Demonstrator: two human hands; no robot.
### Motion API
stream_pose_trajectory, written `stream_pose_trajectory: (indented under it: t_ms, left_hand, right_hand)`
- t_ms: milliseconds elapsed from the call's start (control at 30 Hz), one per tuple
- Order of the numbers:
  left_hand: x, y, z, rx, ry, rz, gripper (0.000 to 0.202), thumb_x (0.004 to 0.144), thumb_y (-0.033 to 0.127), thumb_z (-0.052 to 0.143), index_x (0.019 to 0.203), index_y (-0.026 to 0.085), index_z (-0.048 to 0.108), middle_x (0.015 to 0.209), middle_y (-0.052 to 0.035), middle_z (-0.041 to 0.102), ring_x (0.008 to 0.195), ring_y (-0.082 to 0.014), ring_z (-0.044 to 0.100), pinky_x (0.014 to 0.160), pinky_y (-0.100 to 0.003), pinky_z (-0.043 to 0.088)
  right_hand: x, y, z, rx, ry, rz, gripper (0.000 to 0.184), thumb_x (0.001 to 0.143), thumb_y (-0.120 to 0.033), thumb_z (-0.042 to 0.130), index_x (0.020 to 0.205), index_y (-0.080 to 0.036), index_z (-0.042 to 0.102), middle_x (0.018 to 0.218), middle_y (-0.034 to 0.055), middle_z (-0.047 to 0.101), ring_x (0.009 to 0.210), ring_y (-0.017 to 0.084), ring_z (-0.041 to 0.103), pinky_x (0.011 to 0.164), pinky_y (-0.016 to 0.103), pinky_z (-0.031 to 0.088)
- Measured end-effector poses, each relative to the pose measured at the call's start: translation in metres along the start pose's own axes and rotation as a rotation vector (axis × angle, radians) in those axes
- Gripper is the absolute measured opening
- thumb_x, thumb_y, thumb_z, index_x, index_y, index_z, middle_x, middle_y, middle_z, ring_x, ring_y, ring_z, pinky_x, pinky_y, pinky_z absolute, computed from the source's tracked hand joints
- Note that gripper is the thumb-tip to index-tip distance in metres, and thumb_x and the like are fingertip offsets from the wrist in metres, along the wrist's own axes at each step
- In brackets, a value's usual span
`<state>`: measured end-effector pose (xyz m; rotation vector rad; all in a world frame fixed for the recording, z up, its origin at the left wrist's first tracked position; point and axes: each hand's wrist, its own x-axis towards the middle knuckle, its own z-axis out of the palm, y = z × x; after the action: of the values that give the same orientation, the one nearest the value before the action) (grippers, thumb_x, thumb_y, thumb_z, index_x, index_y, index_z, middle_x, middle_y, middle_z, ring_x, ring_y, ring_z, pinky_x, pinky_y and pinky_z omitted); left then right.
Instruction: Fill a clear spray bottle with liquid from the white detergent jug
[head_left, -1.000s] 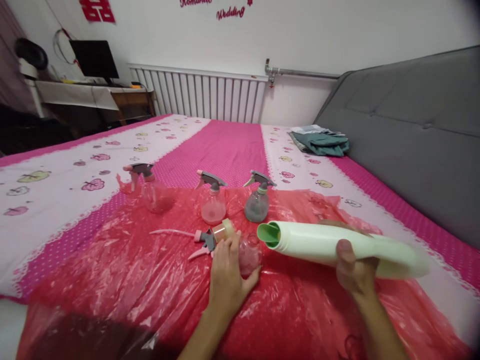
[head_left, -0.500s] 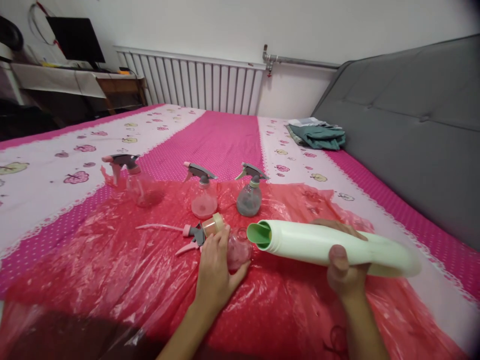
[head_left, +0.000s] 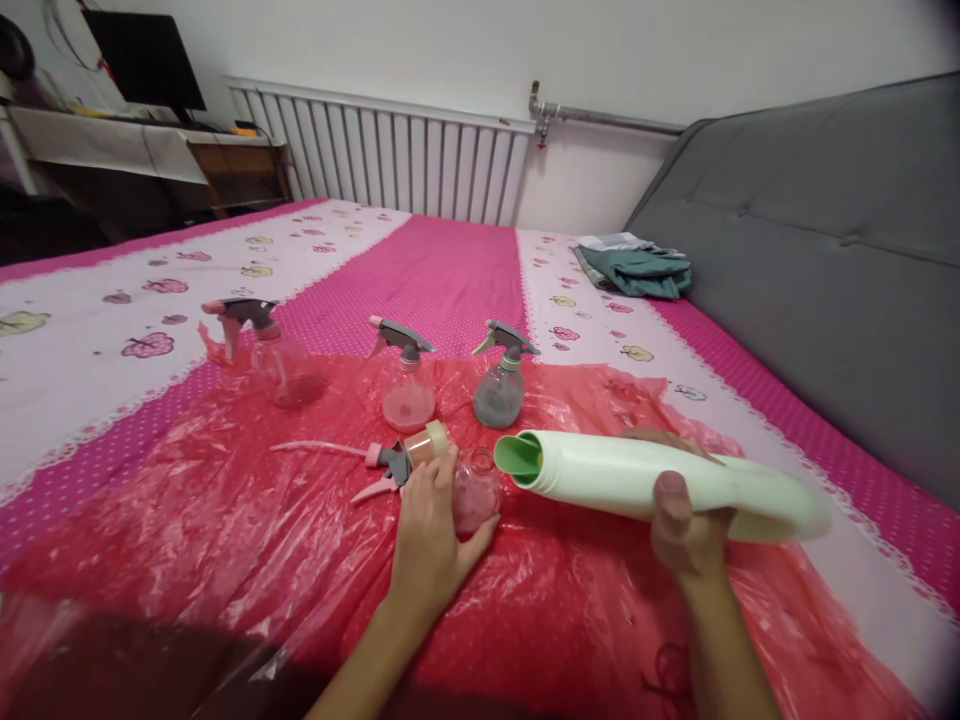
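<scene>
My left hand (head_left: 433, 515) is curled around a small clear spray bottle body (head_left: 474, 500), which stands with its mouth uncovered. In my right hand (head_left: 686, 520) is a large pale green jug-like bottle (head_left: 615, 475), tipped almost level. Its green spout (head_left: 517, 456) is beside the small bottle's mouth; I cannot make out any liquid flowing. By my left fingers lies a removed pink-and-grey trigger sprayer head (head_left: 391, 468) with its thin tube. A small jar with a cream lid (head_left: 435, 438) touches or nearly touches those fingers.
Three spray bottles with heads on, one pink at left (head_left: 274, 365), one pink in the middle (head_left: 409, 395) and one grey-green (head_left: 499, 395), stand on red plastic sheeting (head_left: 300, 580). Folded cloths (head_left: 634, 268) lie by the grey headboard (head_left: 810, 250). A rubber band-like loop (head_left: 670, 665) lies near my right forearm.
The view has tilted down slightly. Both hands keep their holds, and the pale green bottle has shifted only a little, its far end moving slightly left.
</scene>
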<state>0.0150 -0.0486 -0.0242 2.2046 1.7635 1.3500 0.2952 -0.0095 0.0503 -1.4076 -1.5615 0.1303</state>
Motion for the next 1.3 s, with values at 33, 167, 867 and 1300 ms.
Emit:
stream_pose_trajectory:
  t_ms: [33,167,867,1300]
  left_hand:
    - [0.000,0.000,0.000,0.002,0.003,-0.002,0.086,0.094,0.038,0.075,0.165,0.022,0.030,0.144,-0.0187,0.060,0.133,-0.0413,0.060,0.109,-0.058,0.051]
    - [-0.001,-0.001,0.001,-0.002,0.019,-0.009,0.084,0.094,0.039,0.075,0.164,0.021,0.032,0.143,-0.0193,0.061,0.131,-0.0410,0.061,0.109,-0.058,0.052]
    - [-0.003,-0.001,0.000,-0.021,0.025,-0.010,0.085,0.093,0.037,0.076,0.164,0.020,0.031,0.142,-0.0200,0.060,0.130,-0.0405,0.060,0.109,-0.058,0.052]
    - [-0.001,0.001,-0.002,0.004,0.017,0.003,0.085,0.094,0.039,0.076,0.163,0.021,0.032,0.142,-0.0193,0.061,0.130,-0.0402,0.062,0.111,-0.059,0.051]
  right_hand:
    - [0.001,0.000,0.000,-0.009,-0.003,0.004,0.086,0.088,-0.091,0.033,0.101,-0.018,0.077,0.108,0.0124,0.072,0.099,0.032,0.063,0.095,0.048,0.041]
    - [0.002,0.003,0.003,-0.034,-0.020,0.010,0.084,0.090,-0.089,0.032,0.101,-0.018,0.076,0.107,0.0131,0.071,0.099,0.031,0.063,0.093,0.048,0.042]
    - [0.006,0.003,0.009,-0.023,-0.045,0.067,0.081,0.087,-0.090,0.038,0.099,-0.018,0.073,0.108,0.0139,0.071,0.103,0.032,0.064,0.105,0.051,0.041]
    - [0.002,0.021,-0.002,0.181,0.099,0.198,0.082,0.086,-0.085,0.039,0.104,-0.013,0.072,0.081,0.0124,0.064,0.084,0.031,0.067,0.079,0.043,0.053]
